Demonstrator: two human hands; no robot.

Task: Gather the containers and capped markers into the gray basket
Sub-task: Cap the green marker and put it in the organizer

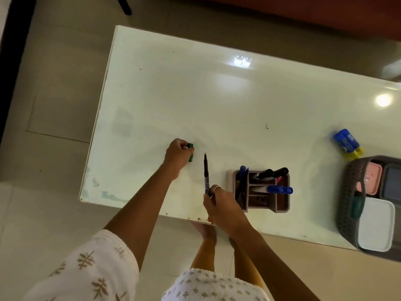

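Observation:
My left hand (178, 152) grips a small green marker cap (190, 152) on the white table (195, 101). My right hand (221, 208) holds an uncapped black marker (205, 173) by its lower end, tip pointing away from me. The gray basket (347, 196) stands at the table's right edge with a white-lidded container (375, 224), a pink container (372, 181) and a gray container (392, 184) inside. A pink divided organizer (282, 208) just right of my right hand holds black markers (273, 173) and blue markers (280, 189).
Two blue bottles with yellow caps (347, 143) lie on the table beyond the basket. The table's near edge runs just under my right wrist. Tiled floor (54, 83) surrounds the table on the left and far side.

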